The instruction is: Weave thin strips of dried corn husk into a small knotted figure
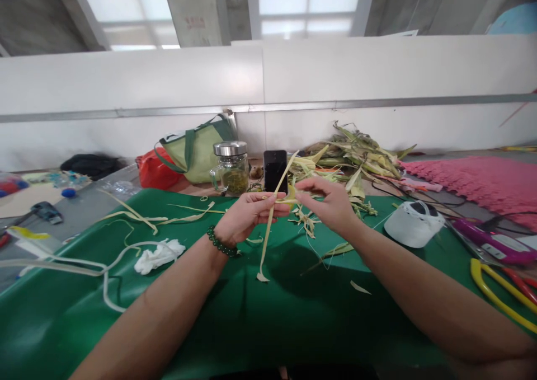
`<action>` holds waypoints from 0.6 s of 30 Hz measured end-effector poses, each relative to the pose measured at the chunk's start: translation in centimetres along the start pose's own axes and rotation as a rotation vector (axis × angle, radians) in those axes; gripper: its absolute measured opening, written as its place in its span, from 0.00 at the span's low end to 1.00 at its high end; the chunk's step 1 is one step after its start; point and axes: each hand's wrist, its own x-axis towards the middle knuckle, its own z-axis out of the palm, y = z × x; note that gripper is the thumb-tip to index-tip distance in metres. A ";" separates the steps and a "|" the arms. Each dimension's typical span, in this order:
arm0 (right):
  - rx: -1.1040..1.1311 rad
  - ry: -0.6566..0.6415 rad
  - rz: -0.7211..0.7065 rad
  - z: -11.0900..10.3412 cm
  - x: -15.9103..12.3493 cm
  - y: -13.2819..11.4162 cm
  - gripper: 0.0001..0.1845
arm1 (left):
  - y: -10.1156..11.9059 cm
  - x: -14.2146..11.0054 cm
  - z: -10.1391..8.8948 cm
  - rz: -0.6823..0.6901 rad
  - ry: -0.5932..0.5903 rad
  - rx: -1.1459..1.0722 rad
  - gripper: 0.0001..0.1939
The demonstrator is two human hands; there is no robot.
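Observation:
My left hand, with a dark green bead bracelet at its wrist, pinches pale yellow corn husk strips. One long husk strip runs up past the fingers and hangs down to a curled end. My right hand is closed at the fingertips on the other end of a husk piece, close to the left fingers. Both hands are above a green mat. Just behind them a black phone stands upright, partly hidden by the strip.
Dried corn husks are heaped at the back right. A glass mug stands by a green bag. Right lie a white thread roll, a purple tool and yellow-handled scissors. White tissue and a pale tube lie left.

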 end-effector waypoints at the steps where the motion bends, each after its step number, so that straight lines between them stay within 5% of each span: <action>1: -0.093 0.056 -0.133 -0.1 0.0 -0.2 0.04 | 0.0 0.1 0.0 0.004 0.024 -0.008 0.15; 3: -0.256 0.038 -0.431 -0.1 -0.2 -0.7 0.05 | -0.2 0.2 0.2 0.017 0.039 -0.022 0.14; 5: -0.356 -0.122 -0.620 0.3 -0.6 -1.4 0.05 | -0.5 0.2 0.5 0.038 0.012 -0.029 0.13; 9: -0.510 -0.212 -0.656 1.4 -1.3 -1.7 0.10 | -1.3 0.3 1.1 0.085 -0.030 0.005 0.14; 13: -0.286 -0.168 -0.550 2.0 -1.6 -0.9 0.12 | -1.5 0.2 1.3 0.092 0.020 0.078 0.15; 18: 0.153 -0.086 -0.023 2.1 -1.4 -0.6 0.08 | -1.1 0.0 1.1 0.083 0.002 0.163 0.18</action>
